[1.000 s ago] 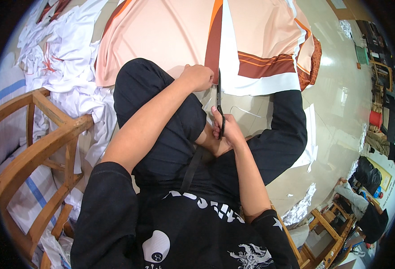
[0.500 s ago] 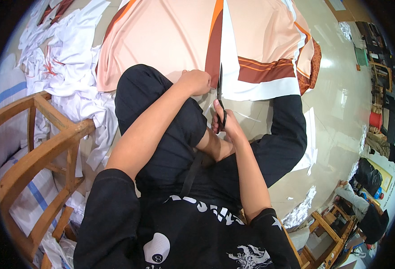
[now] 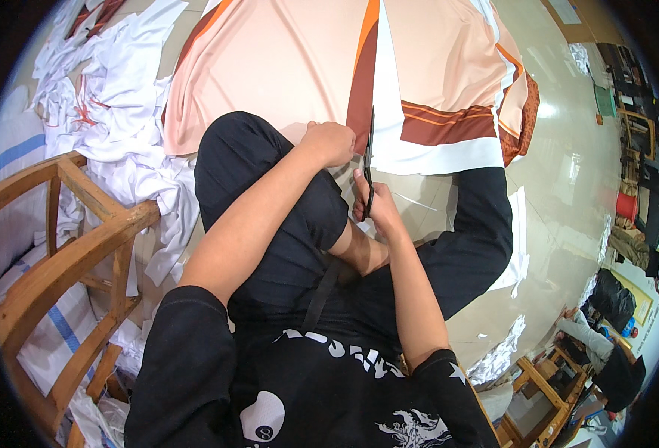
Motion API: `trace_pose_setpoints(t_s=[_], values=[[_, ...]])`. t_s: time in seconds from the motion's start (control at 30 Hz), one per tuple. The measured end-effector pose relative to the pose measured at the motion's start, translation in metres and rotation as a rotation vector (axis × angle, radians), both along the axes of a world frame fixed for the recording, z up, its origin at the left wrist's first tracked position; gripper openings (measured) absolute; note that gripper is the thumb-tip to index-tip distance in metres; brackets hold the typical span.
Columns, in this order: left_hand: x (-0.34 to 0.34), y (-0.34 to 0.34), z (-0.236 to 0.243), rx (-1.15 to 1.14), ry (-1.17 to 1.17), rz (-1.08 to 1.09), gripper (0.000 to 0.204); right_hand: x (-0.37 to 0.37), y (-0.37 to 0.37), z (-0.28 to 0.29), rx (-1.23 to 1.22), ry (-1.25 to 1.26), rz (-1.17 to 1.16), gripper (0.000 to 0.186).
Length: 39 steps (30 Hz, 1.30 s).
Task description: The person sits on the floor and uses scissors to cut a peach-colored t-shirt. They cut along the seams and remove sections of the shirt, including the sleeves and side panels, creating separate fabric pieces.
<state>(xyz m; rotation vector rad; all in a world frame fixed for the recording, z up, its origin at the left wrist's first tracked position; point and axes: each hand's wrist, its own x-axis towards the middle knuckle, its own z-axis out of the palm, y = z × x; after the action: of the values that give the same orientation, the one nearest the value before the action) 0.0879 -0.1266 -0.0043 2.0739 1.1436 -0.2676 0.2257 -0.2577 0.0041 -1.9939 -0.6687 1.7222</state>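
Note:
I sit cross-legged before peach printed fabric [image 3: 270, 67] with orange, rust and white bands. My left hand [image 3: 328, 142] is closed on the fabric at the lower end of the rust band [image 3: 363, 89]. My right hand [image 3: 374, 201] grips black scissors [image 3: 368, 160], whose long blades point away from me along the line where rust meets white [image 3: 388, 89]. The left hand's fingertips are mostly hidden behind its knuckles.
White fabric scraps [image 3: 105, 112] heap at left beside a wooden chair frame [image 3: 75, 269] and white sacks [image 3: 12, 131]. A person [image 3: 613, 373] is at lower right among wooden frames [image 3: 539, 388]. Shelves [image 3: 632, 127] and a black bag [image 3: 610, 299] line the right side.
The scissors' tips sit farther up the rust-white boundary than a second ago. The fabric and my left hand appear slightly lower in view, my left hand still closed on the cloth.

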Motion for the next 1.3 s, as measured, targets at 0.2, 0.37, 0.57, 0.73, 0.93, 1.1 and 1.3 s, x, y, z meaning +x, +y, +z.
trace_pose_setpoints(t_s=[0.2,0.37,0.57,0.73,0.93,1.1,1.3], values=[[-0.001,0.001,0.001,0.013,0.026,-0.007,0.016,0.001,0.0,0.002,0.027,0.096,-0.079,0.062],[0.0,0.001,0.0,0.011,0.038,-0.013,0.015,-0.002,-0.001,-0.005,0.009,0.038,-0.053,0.06],[0.002,-0.002,-0.002,0.058,0.061,-0.011,0.015,-0.001,-0.003,-0.008,0.032,0.024,-0.009,0.06],[0.003,-0.002,0.003,0.023,0.061,-0.023,0.023,0.003,0.011,-0.003,0.026,0.103,-0.071,0.063],[0.003,-0.001,0.01,0.0,0.072,-0.028,0.02,0.006,0.04,0.0,0.024,0.091,-0.063,0.063],[0.004,-0.002,0.01,0.009,0.059,-0.021,0.018,0.007,0.044,-0.006,0.034,0.075,-0.065,0.06],[0.005,-0.003,0.007,0.045,0.082,-0.04,0.017,0.007,0.043,-0.008,0.09,0.074,-0.011,0.06]])
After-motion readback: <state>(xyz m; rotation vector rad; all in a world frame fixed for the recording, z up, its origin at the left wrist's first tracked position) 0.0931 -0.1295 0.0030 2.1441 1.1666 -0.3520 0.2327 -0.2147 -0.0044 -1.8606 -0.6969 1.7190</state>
